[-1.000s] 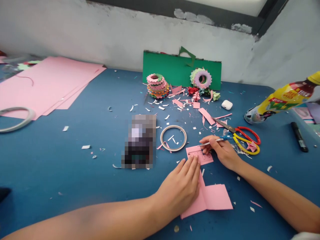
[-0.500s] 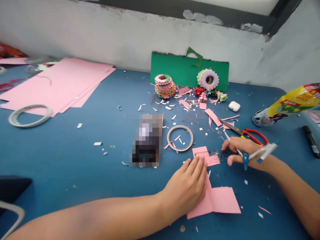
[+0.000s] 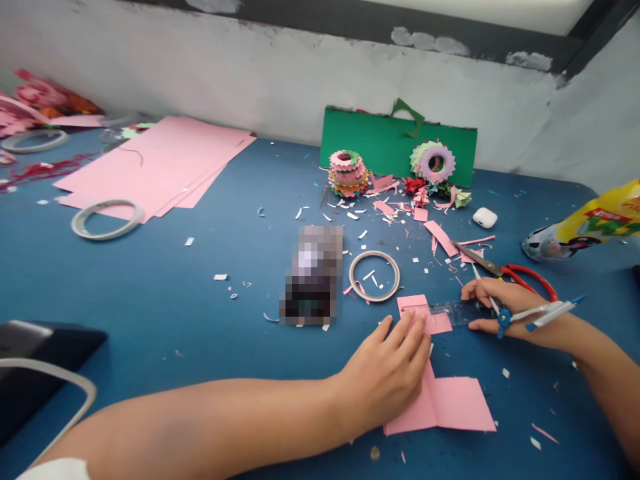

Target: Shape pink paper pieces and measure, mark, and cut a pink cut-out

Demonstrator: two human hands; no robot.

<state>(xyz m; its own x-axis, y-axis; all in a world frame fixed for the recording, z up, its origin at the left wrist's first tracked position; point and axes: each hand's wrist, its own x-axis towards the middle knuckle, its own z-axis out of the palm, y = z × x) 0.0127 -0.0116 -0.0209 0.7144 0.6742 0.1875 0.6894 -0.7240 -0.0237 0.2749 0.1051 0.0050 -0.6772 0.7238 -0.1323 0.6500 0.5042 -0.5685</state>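
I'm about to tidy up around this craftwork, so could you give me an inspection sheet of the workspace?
Surface: blue tabletop, littered with paper scraps.
Work things: folded pink paper; clear plastic ruler overlapping a small pink card.
Clutter: red-handled metal scissors beyond the right hand; narrow beige tape ring; white rounded case; yellow-labelled bottle.
Left hand: laid flat over pink paper.
Right hand: grip on a white-and-blue drawing compass, fingers at the ruler's end.
Cables: none certain; white curved strip at lower left, unclear what.
Surroundings: grey-white wall; other people: nothing seen.
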